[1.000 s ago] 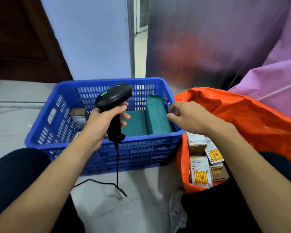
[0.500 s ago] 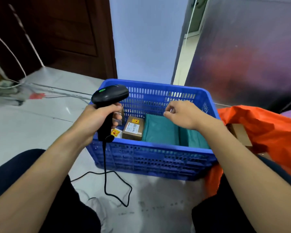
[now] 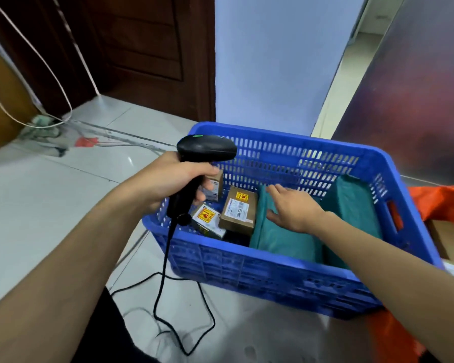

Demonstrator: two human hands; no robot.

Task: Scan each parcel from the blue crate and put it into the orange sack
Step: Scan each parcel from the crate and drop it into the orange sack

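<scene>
Head view: I note the left hand (image 3: pixel 168 180) clamped round the grip of the black scanner (image 3: pixel 206 150), above the left end of the blue crate (image 3: pixel 273 271). The right hand (image 3: pixel 295 209) is inside the crate, fingers straight, over a teal parcel (image 3: pixel 281 239); contact I cannot confirm. A brown labelled box (image 3: pixel 237 212) lies just beside. The orange sack (image 3: pixel 440 203) sits at the crate's right.

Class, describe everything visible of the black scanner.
The scanner is black, plastic-looking, with a rounded head bearing a small green dot and a handle. The left hand grips the handle, holding it upright over the left of the blue crate, head facing right. A black cable runs from its base down to the floor in loops.
</scene>
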